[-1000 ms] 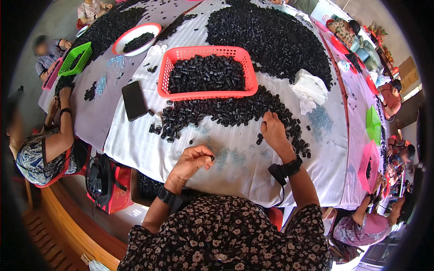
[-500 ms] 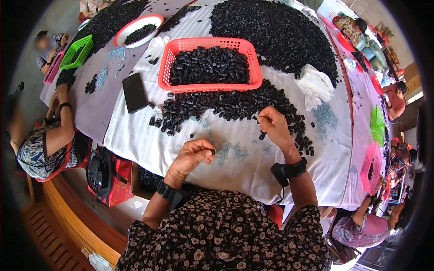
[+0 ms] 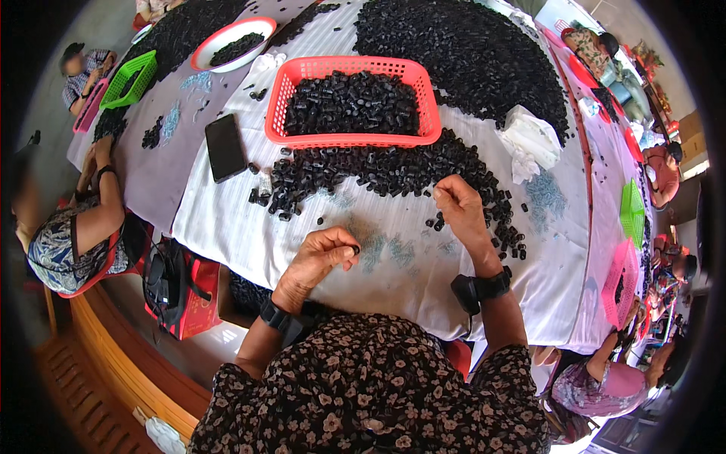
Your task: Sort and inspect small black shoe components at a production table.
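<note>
My left hand (image 3: pixel 316 261) is low over the white cloth, thumb and forefinger pinched on a small black plastic part (image 3: pixel 355 250). My right hand (image 3: pixel 463 213) hovers at the near edge of a loose band of black parts (image 3: pixel 393 171); its fingers are closed, and anything in them is hidden. Beyond that band stands a red perforated basket (image 3: pixel 352 140) heaped with the same black parts (image 3: pixel 352 104). Small pale-blue translucent pieces (image 3: pixel 399 251) lie scattered on the cloth between my hands.
A black phone (image 3: pixel 225 148) lies left of the basket. Crumpled white plastic (image 3: pixel 532 140) and more pale-blue pieces (image 3: pixel 544 198) are on the right. A huge black pile (image 3: pixel 461 60) spreads behind. A red-rimmed white basin (image 3: pixel 234 64) stands far left. Other people sit around the table.
Both hands keep nearly the same place and grip. My right hand's fingers have shifted very slightly, and the whole view has tilted a little.
</note>
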